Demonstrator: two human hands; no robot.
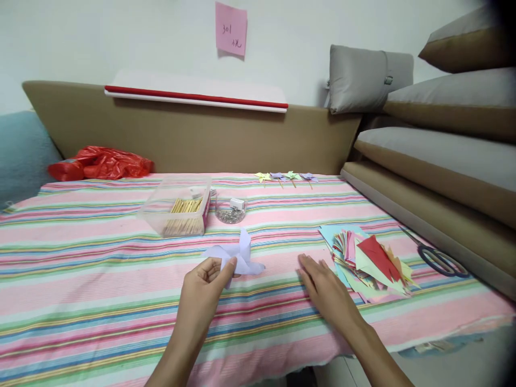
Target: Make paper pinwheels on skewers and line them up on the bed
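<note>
Between the thumb and fingers of my left hand [209,279] is a lavender paper pinwheel [242,252], held a little above the striped cloth. My right hand [322,282] lies on the cloth with its fingers stretched out and nothing in it. Just right of that hand is a pile of coloured cut paper [371,263], with a red piece on top. Behind the pinwheel stands a round clear dish [230,215] of small metal pins with a white block in it. A clear plastic box [177,209] of thin wooden sticks sits to its left.
Several finished pinwheels on sticks [286,177] lie at the back. Scissors [441,260] rest at the right, beside stacked cushions [435,177]. A red plastic bag [100,163] lies at the back left, before a brown backboard [226,140]. The striped cloth [100,290] hangs over the front edge.
</note>
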